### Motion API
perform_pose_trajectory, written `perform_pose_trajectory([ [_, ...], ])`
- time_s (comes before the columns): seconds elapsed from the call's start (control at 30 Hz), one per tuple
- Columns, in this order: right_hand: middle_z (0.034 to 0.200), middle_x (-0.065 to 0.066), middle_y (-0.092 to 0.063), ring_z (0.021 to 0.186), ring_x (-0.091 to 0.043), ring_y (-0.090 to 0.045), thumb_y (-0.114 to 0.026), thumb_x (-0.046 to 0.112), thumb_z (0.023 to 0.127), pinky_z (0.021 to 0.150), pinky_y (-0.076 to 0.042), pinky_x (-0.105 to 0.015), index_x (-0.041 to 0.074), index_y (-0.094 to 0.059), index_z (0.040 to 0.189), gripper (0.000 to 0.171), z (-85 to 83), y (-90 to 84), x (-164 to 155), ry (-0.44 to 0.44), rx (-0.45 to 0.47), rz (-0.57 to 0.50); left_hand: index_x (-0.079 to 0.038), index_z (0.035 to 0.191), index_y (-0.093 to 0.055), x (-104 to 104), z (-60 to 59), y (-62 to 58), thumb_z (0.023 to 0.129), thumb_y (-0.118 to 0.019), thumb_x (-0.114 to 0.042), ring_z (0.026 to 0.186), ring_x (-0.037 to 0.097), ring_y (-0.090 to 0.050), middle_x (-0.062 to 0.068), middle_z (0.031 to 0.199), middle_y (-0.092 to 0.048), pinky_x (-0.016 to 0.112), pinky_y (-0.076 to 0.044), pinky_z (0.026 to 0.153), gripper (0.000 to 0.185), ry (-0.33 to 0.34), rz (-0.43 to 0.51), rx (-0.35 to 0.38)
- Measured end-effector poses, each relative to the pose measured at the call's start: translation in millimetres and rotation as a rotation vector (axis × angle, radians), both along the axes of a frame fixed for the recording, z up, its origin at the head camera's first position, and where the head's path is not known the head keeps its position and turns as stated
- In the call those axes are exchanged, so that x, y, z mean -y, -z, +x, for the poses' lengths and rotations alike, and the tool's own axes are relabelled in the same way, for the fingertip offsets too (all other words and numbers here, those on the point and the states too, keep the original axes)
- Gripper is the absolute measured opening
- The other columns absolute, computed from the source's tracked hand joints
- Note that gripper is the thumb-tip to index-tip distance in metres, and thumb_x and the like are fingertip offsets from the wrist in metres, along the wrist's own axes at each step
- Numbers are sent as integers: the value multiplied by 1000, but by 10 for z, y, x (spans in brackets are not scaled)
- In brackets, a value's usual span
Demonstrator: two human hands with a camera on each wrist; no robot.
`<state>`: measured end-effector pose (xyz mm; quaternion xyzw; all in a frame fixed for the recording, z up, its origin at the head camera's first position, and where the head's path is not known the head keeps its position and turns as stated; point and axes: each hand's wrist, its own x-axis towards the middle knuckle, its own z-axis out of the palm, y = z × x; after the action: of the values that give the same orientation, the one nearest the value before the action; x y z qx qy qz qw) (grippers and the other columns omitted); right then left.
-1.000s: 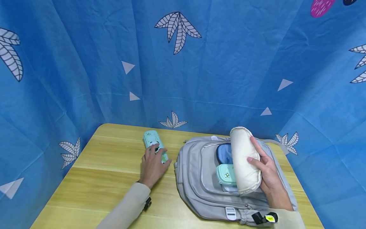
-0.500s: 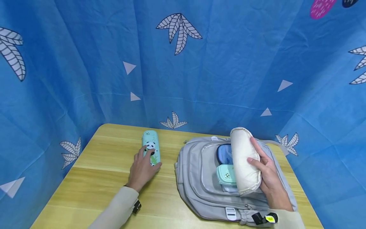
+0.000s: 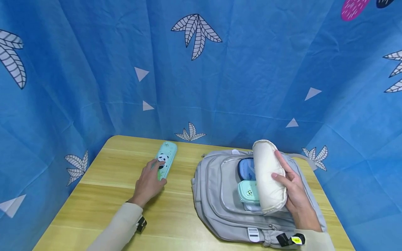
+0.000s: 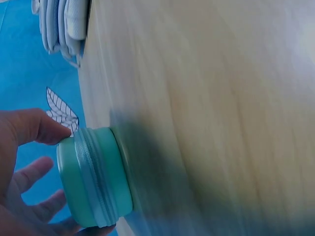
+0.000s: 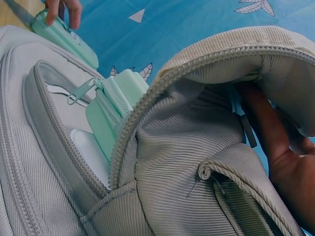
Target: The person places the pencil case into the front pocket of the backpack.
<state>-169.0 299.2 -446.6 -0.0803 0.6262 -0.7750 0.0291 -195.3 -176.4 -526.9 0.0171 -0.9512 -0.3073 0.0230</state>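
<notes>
My left hand [image 3: 148, 183] grips the near end of a mint-green pencil case [image 3: 169, 150] with a panda print, at the left of the table. In the left wrist view the thumb and fingers lie on either side of its zipped end, low over the wood. My right hand [image 3: 296, 190] holds back the cream-backed flap [image 3: 268, 181] of a grey backpack's [image 3: 209, 195] front pocket, the thumb on its inner face. Inside the unzipped pocket sit a second mint zip case [image 5: 115, 101] and a blue case [image 3: 246, 169], both partly hidden by the flap.
A pale item [image 3: 252, 206] lies under the mint case in the pocket. The backpack lies flat on the right of the wooden table [image 3: 103, 195]. A blue leaf-print curtain [image 3: 188, 83] hangs close behind the table and at both sides.
My left hand has moved left, and the pencil case's near end has swung left with it, turning the case's slant. The right hand and flap have stayed put.
</notes>
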Motion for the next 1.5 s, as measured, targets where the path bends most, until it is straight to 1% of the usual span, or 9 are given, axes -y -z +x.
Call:
perform_pose_trajectory([
  [0.27,186,5,-4,156,-7,-29,-50,-8,108,112,-49,-15,21,-22,175,79,9,13,-6,6,-4,-5,-16,161,-52,138,-23,-5,93,-75,-13,151,47,-44,20,176,-29,66,-55,96,73,41,9,11],
  [0.47,186,4,-4,155,-6,-29,-49,-8,108,112,-49,-15,21,-22,175,79,10,20,-7,0,-9,-6,-14,160,-52,183,-33,0,92,-75,-12,141,50,-52,23,174,-30,70,-49,105,71,76,-1,-10],
  [0.57,186,4,-3,154,-6,-30,-50,-8,108,111,-49,-15,22,-22,175,79,12,21,-5,1,-6,-6,-12,159,-52,196,-34,14,92,-76,-13,141,51,-53,25,173,-31,72,-46,110,71,78,-10,-19],
  [0.67,186,4,-4,154,-7,-29,-50,-8,108,111,-50,-16,22,-22,175,79,14,20,-3,1,-1,-9,-11,160,-52,199,-30,26,94,-77,-18,145,51,-48,24,173,-32,73,-42,113,71,60,-22,-19],
  [0.8,186,5,-4,156,-9,-27,-49,-8,108,111,-50,-15,22,-22,175,79,15,17,-3,2,-1,-14,-12,161,-51,186,-5,25,95,-79,-27,148,50,-44,24,174,-31,71,-43,110,72,24,-41,-9],
  [0.97,186,5,-4,157,-11,-25,-50,-8,108,112,-49,-15,22,-22,175,79,15,7,1,1,3,-16,-12,162,-48,183,42,21,94,-82,-33,147,50,-44,26,173,-32,69,-46,108,78,-7,-50,21],
  [1.1,186,5,-4,158,-12,-24,-50,-8,108,112,-49,-15,22,-23,175,79,9,0,8,5,1,-11,-11,165,-45,199,69,29,95,-81,-33,144,50,-46,27,171,-33,67,-49,105,82,-16,-36,39],
  [1.27,186,5,-4,160,-11,-23,-49,-9,108,113,-48,-15,21,-22,175,79,2,-3,10,-1,-8,-12,-12,165,-44,214,96,38,96,-81,-29,140,49,-49,28,169,-36,65,-53,99,80,-21,-11,36],
  [1.5,186,5,-3,160,-12,-23,-49,-9,108,113,-48,-15,21,-22,175,79,-2,-2,10,-8,-4,-24,-11,164,-45,231,95,60,96,-82,-26,139,49,-52,28,167,-40,67,-49,108,79,-36,43,25],
])
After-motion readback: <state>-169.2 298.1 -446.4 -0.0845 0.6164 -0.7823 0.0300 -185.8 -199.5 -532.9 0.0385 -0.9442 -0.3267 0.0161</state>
